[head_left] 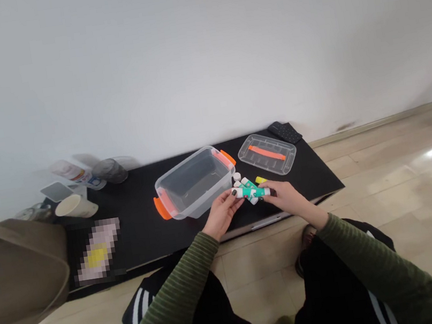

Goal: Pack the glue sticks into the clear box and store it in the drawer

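A green-and-white glue stick [250, 192] is held level between my two hands, above the front edge of the black table. My left hand [222, 214] pinches its white left end between thumb and fingers. At the other end, my right hand [286, 196] has its fingers closed on the stick. Behind it lie more green-and-white sticks [248, 182], partly covered, with a round white piece [236, 177] and a yellow piece [260, 180] close by. Left of them stands a clear plastic box [206, 202] with orange latches, its top uncovered.
The box's clear lid [246, 153] with an orange handle lies to the right, near a dark dotted pouch [285, 132]. On the left are a paper cup [77, 206], a dark glass [110, 171], a white bottle [75, 173] and a brown fabric item [22, 277]. A wall borders the table [141, 232].
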{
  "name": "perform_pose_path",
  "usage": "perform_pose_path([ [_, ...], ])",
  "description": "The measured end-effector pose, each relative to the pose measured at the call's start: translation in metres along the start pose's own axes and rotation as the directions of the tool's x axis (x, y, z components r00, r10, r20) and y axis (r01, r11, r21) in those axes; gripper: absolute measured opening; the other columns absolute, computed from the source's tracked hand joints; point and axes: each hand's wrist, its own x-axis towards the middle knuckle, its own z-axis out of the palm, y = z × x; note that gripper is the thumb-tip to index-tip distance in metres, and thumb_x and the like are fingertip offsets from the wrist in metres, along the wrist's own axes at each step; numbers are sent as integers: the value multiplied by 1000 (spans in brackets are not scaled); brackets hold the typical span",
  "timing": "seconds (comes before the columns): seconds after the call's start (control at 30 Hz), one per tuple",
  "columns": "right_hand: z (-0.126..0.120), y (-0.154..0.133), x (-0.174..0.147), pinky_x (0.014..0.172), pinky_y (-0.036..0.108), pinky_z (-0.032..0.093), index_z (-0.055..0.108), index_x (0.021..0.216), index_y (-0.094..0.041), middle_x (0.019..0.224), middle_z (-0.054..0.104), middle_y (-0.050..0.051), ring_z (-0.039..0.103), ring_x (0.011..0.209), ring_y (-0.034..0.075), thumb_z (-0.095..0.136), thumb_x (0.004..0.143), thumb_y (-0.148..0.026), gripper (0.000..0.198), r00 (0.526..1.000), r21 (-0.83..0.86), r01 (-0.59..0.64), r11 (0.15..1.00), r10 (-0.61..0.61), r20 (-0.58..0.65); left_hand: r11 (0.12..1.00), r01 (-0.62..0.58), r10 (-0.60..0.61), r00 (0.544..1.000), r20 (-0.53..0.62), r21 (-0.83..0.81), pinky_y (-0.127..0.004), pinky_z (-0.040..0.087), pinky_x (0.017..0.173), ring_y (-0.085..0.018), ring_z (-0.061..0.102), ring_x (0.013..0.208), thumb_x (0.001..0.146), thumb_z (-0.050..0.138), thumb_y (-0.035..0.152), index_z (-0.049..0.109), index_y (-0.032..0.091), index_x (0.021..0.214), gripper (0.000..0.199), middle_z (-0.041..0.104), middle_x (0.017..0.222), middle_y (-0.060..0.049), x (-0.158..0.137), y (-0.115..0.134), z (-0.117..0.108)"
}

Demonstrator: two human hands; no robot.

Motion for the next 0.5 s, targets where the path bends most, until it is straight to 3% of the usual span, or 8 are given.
perform_pose_path([
  [0.33,7,8,-1,74,24,48,73,110,-22,90,75,0,68,78,16,62,80,-26,32,993,101,-106,989,102,53,999,-42,41,999,34,25,-36,48,105,-14,67,94,77,79,29,70,14,97,26,71,99,-5,-2,-3,2],
  [0.5,3,2,0,69,23,44,73,109,-21,87,74,1,64,73,15,63,81,-25,30,992,-51,-56,997,62,113,992,-63,57,997,55,105,-38,50,103,-16,68,96,75,81,36,70,14,99,34,72,101,-7,-1,-2,6],
])
